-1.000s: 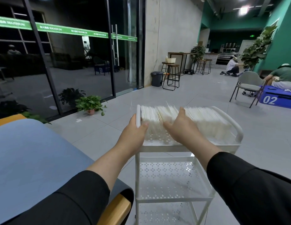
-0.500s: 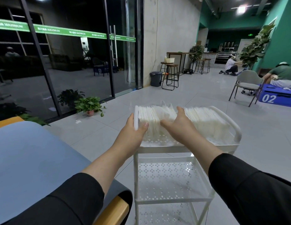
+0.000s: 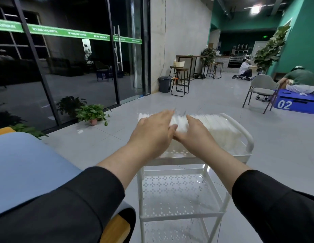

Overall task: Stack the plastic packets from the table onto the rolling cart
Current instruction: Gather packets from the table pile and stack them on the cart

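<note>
A row of thin white plastic packets (image 3: 219, 125) stands on edge in the top tray of the white rolling cart (image 3: 248, 144), just ahead of me. My left hand (image 3: 152, 132) lies palm down over the left end of the row, fingers stretched out. Close to its right, my right hand (image 3: 196, 135) rests on the packets with its fingers reaching into the row. The two hands nearly touch at the thumbs, and motion blur hides the fingertips. The cart's two lower perforated shelves (image 3: 175, 193) hold nothing.
A blue-topped table (image 3: 30, 172) with a wooden edge sits at my left. Beyond it are a glass wall and a potted plant (image 3: 93, 114). A grey chair (image 3: 261, 88), a blue box marked 02 (image 3: 296, 104) and two people are at the far right; stools and a bin (image 3: 164, 84) stand by the wall.
My left hand left the cart's left end and moved right onto the top of the packets. My right hand stayed on the row. The view tilted down slightly.
</note>
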### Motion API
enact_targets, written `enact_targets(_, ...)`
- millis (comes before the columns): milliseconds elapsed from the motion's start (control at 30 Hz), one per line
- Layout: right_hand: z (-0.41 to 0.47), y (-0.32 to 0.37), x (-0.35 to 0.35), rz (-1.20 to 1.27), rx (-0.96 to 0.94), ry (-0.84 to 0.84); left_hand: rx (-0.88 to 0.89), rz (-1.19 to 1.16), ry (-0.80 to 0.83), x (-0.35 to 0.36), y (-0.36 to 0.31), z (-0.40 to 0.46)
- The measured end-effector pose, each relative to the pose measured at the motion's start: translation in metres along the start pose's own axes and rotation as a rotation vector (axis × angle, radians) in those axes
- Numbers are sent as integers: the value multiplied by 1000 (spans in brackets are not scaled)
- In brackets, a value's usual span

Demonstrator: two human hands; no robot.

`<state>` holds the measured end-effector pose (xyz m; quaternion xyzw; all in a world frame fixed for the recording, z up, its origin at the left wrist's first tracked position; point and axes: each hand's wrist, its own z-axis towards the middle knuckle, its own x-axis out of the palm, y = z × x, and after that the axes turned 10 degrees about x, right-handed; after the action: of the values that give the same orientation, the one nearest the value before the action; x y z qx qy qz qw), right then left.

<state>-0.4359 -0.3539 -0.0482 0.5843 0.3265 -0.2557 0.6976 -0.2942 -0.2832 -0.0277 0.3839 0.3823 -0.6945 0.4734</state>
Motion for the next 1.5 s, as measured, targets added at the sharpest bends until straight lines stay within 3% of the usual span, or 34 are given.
enact_targets(67,1,-4,-1,-18,-23,29,58,156,190,5,3,11)
enact_targets(133,1,-9,-2,-60,-52,40,73,204,273,9,7,15)
enact_targets(367,-5,-18,-7,-115,-114,5,73,227,187,13,3,21)
enact_targets(667,-5,-22,-1,-99,-190,19,15,-149,34,10,-10,64)
enact_targets(833,-3,-20,-1,-132,-161,-7,36,-342,180,11,-17,88)
enact_targets(967,-2,-19,-2,-245,-243,7,-64,-404,394,14,-15,99)
enact_targets(1333,-10,-36,-2,-457,-449,-323,46,-259,431,33,-8,106)
enact_targets(1500,-16,-50,-18,-343,-570,-458,53,-199,357,37,-1,104)
